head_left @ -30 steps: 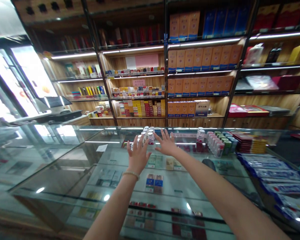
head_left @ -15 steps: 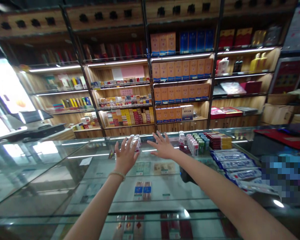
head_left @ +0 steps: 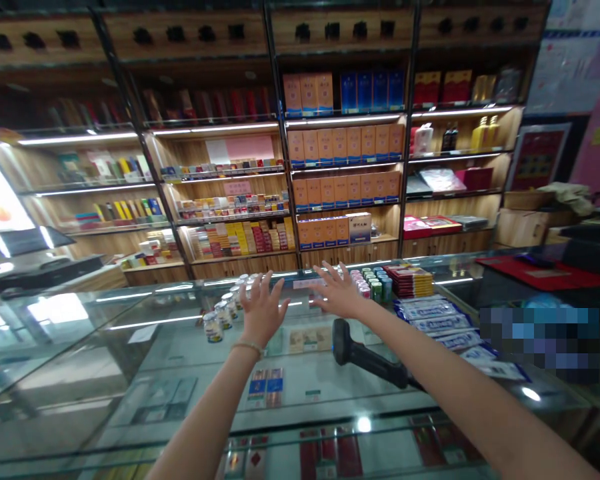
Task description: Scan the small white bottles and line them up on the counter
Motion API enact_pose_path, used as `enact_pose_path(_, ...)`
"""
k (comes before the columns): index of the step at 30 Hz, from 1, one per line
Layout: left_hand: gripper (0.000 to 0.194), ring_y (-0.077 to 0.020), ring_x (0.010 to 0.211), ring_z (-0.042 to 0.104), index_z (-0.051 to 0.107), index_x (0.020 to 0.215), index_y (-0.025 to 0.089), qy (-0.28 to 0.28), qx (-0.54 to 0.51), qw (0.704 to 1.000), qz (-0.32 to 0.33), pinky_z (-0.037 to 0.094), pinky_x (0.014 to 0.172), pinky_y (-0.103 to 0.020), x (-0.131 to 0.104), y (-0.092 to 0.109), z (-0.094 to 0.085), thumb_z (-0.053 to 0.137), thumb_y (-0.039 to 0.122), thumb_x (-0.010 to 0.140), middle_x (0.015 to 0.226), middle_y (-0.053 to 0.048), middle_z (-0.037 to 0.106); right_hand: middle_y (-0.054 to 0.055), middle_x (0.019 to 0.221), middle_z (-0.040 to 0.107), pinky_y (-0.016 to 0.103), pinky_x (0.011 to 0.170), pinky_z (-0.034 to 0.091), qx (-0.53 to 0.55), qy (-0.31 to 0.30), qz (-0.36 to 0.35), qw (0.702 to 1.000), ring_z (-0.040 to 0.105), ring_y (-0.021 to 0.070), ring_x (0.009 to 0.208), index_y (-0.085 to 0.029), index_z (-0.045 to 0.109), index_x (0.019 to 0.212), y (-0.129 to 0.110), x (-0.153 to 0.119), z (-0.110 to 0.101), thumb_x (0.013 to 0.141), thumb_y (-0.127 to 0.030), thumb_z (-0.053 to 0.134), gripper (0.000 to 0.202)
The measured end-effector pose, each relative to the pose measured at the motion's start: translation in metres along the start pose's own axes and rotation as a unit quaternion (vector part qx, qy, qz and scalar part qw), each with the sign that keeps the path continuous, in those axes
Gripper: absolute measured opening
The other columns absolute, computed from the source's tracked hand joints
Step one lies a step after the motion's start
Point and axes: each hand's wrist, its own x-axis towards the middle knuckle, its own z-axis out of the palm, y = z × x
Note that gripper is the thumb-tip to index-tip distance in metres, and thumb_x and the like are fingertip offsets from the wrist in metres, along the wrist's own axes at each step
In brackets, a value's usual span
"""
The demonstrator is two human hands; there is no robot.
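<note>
Both arms stretch forward over the glass counter [head_left: 187,367], hands apart, palms down and backs up. The left hand [head_left: 263,310] points away from the body, fingers spread wide, thumb out toward the right; a bracelet [head_left: 250,347] circles its wrist. The right arm slants in from the lower right, and the right hand [head_left: 343,295] fans its fingers forward and leftward, also wide. Neither hand visibly grips anything; whether the left one touches the jars [head_left: 224,315] cannot be told. These stand upright on the counter in a slanting line, from left of the left hand to behind its fingers. They are short and round, with white lids and pale bodies; their labels are too small to read. Just beyond the right hand stand pink, green and blue tubs [head_left: 376,289] in rows. A black scanner [head_left: 365,357] lies nearer, beside the right forearm.
</note>
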Motion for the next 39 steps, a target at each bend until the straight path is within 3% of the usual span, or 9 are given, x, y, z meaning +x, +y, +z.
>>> enact_pose_path(9, 0.041, -0.0345, 0.143, 0.037, 0.062, 0.131, 0.024, 0.001, -0.043, 0.999, -0.011, 0.013, 0.118, -0.061, 0.010, 0.042, 0.008, 0.054, 0.038, 0.094, 0.152, -0.015, 0.047, 0.008, 0.163, 0.033, 0.063, 0.119, 0.008, -0.016, 0.000, 0.061, 0.998, 0.023, 0.0320, 0.151, -0.035, 0.063, 0.131, 0.054, -0.048, -0.012, 0.095, -0.047, 0.058, 0.039)
enact_pose_path(18, 0.039, -0.0338, 0.143, 0.038, 0.063, 0.129, 0.025, 0.000, -0.084, 0.996, -0.009, 0.010, 0.119, -0.061, 0.021, 0.073, 0.029, 0.056, 0.036, 0.093, 0.151, -0.015, 0.049, 0.007, 0.161, 0.037, 0.062, 0.119, 0.010, -0.010, -0.026, 0.109, 0.994, 0.023, 0.0311, 0.151, -0.037, 0.061, 0.135, 0.073, -0.065, -0.018, 0.096, -0.048, 0.055, 0.040)
enact_pose_path(26, 0.039, -0.0328, 0.142, 0.038, 0.064, 0.128, 0.026, -0.021, -0.083, 0.996, -0.025, 0.011, 0.119, -0.060, 0.036, 0.083, 0.049, 0.060, 0.037, 0.091, 0.152, -0.014, 0.049, 0.007, 0.163, 0.033, 0.064, 0.119, 0.007, 0.011, -0.044, 0.125, 0.991, 0.019, 0.0311, 0.153, -0.037, 0.060, 0.135, 0.082, -0.054, -0.015, 0.098, -0.050, 0.051, 0.041)
enact_pose_path(33, 0.041, -0.0328, 0.144, 0.036, 0.064, 0.128, 0.027, -0.025, -0.099, 0.994, -0.024, 0.011, 0.120, -0.059, 0.058, 0.087, 0.066, 0.062, 0.040, 0.089, 0.154, -0.013, 0.046, 0.008, 0.163, 0.032, 0.062, 0.119, 0.010, 0.004, -0.052, 0.143, 0.988, 0.021, 0.0302, 0.152, -0.035, 0.060, 0.136, 0.098, -0.027, -0.012, 0.099, -0.052, 0.048, 0.042)
enact_pose_path(39, 0.041, -0.0326, 0.143, 0.036, 0.066, 0.126, 0.028, -0.024, -0.121, 0.991, -0.041, 0.011, 0.121, -0.059, 0.075, 0.097, 0.091, 0.065, 0.041, 0.087, 0.154, -0.012, 0.046, 0.009, 0.164, 0.030, 0.064, 0.119, 0.008, 0.017, -0.088, 0.177, 0.980, 0.017, 0.0304, 0.153, -0.035, 0.059, 0.136, 0.112, -0.001, -0.008, 0.098, -0.052, 0.048, 0.043)
